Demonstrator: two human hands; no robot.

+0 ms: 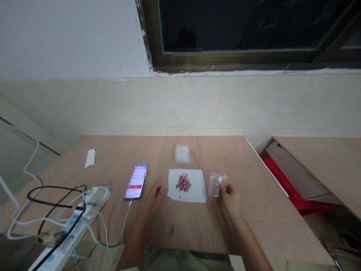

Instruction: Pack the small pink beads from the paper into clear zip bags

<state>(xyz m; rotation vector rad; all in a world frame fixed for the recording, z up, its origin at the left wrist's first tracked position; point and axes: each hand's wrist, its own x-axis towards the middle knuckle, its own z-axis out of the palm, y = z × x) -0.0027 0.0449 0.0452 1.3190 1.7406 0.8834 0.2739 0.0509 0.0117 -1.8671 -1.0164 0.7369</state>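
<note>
A small pile of pink buds (184,183), with some green bits among them, lies on a white paper sheet (199,192). One bud sits apart, below the pile. My right hand (229,195) pinches the right edge of a small clear zip bag (214,183) on the table, to the right of the paper. The bag looks flat, and I cannot make out anything inside. My left hand (156,196) rests on the table left of the paper, fingers loosely curled with a gap between them and nothing visible in them. Behind the paper lies a stack of clear bags (182,154).
A phone (136,182) on a charging cable lies left of my left hand. Further left is a white power strip (77,222) with tangled cables. A white scrap (90,158) lies at the back left. Right of the wooden table (267,226) is a red object (284,184).
</note>
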